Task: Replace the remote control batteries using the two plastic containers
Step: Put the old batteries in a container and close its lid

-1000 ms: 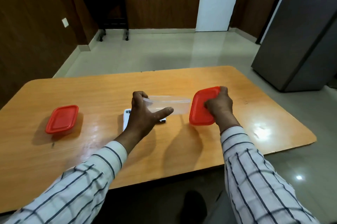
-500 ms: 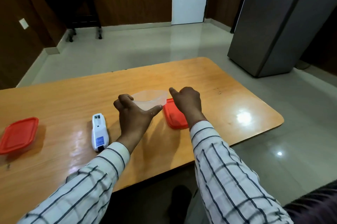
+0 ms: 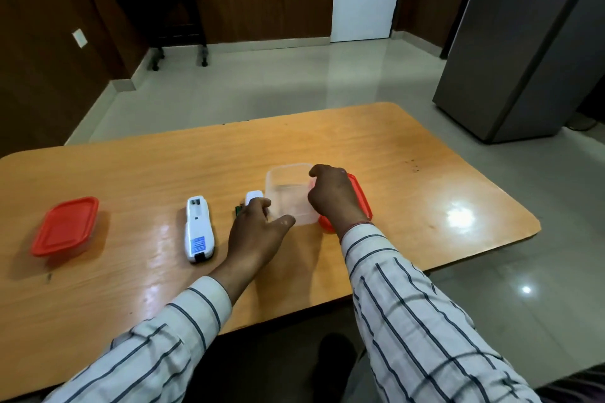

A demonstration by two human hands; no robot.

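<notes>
Clear lidless container (image 3: pixel 289 198), upright on table (image 3: pixel 393 157)

1. The room is lit evenly from above, at moderate brightness.
2. A strong white glare patch is thrown on the glossy table (image 3: pixel 425 153) near its right edge, and a small bright spot is reflected on the floor (image 3: pixel 278 84) beside it.
3. Soft shadows are cast under the forearms.
4. Wide-angle bending is seen at the frame edges.
5. Slight softness is noticed throughout.
</notes>
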